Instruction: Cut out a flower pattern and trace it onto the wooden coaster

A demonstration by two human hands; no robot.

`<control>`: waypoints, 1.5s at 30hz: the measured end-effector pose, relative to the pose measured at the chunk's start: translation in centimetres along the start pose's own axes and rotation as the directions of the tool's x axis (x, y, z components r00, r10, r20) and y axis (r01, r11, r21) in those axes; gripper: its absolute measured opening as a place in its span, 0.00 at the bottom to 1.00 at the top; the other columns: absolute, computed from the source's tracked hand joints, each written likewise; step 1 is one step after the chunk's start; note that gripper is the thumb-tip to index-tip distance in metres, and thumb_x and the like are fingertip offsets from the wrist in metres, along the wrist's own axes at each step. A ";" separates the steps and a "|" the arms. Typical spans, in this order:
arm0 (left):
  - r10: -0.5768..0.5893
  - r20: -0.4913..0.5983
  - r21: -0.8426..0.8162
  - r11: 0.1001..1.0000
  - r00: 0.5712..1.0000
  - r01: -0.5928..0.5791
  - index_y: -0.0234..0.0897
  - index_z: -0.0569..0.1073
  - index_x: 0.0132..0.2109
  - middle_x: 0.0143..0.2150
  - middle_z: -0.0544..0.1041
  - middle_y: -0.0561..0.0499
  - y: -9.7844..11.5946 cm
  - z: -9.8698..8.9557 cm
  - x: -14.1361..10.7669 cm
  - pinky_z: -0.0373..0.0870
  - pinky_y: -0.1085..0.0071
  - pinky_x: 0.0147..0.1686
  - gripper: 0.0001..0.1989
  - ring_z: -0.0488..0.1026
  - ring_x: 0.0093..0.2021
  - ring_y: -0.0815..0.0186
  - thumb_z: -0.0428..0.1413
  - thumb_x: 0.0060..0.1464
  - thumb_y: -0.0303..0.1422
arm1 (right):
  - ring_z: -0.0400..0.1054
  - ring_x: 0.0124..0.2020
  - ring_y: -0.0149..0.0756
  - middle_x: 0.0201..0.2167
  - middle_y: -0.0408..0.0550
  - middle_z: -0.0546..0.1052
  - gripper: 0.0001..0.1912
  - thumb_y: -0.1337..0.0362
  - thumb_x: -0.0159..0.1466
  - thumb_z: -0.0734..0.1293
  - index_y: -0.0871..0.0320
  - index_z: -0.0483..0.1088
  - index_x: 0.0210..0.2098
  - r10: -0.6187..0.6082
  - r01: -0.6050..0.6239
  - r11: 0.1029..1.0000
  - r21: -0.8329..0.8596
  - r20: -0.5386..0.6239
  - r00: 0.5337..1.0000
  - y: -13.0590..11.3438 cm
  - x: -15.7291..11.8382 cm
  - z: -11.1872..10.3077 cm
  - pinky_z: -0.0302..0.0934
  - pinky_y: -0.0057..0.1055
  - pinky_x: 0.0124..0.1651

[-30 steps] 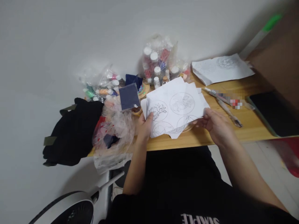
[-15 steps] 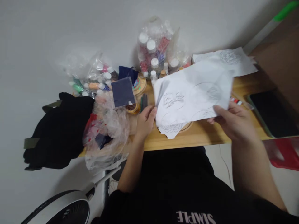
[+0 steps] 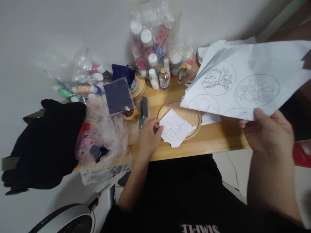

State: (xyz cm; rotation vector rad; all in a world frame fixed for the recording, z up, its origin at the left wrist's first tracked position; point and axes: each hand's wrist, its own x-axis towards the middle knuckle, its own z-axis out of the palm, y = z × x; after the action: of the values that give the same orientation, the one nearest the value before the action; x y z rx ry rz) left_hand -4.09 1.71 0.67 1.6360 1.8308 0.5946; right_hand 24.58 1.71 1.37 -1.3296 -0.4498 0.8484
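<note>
My right hand (image 3: 268, 131) grips the lower edge of a large white paper sheet (image 3: 257, 69) printed with line drawings of plants in circles. The sheet is held up over the right side of the table and seems to have more paper behind it. My left hand (image 3: 149, 137) rests at the left edge of a small cut-out paper (image 3: 175, 127) with a flower pattern, its fingers loosely curled and thumb apart. This cut-out lies over a round wooden hoop (image 3: 167, 106). Another scrap of white paper (image 3: 210, 118) pokes out below the raised sheet.
Small bottles (image 3: 164, 79) and a plastic bag of jars (image 3: 147, 38) stand along the wall. Pens (image 3: 143, 111), a dark blue square in a clear sleeve (image 3: 118, 96) and a yellow spool (image 3: 132, 114) lie to the left. Beyond are clear bags and a black bag (image 3: 46, 145).
My right hand has carried the large sheet rightward and up, uncovering the flower cut-out, the hoop and the bottles. My left hand is off the large sheet and beside the cut-out.
</note>
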 end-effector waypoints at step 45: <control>0.371 0.479 -0.128 0.926 0.796 -0.355 0.35 0.75 0.33 0.28 0.75 0.55 3.1 0.0 8.9 0.63 0.74 0.31 0.04 0.69 0.28 0.72 0.56 0.51 0.26 | 0.65 0.15 0.29 0.21 0.43 0.73 0.07 0.74 0.46 0.67 0.61 0.70 0.27 0.009 -0.009 1.000 -0.004 -0.102 0.995 -0.1 0.7 0.0 0.59 0.24 0.11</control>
State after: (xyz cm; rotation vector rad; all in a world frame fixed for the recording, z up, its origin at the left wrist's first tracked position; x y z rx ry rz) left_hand -2.34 10.95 1.54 1.9202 1.1353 0.3080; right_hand 25.05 2.19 1.34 -1.3732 -0.3661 0.7831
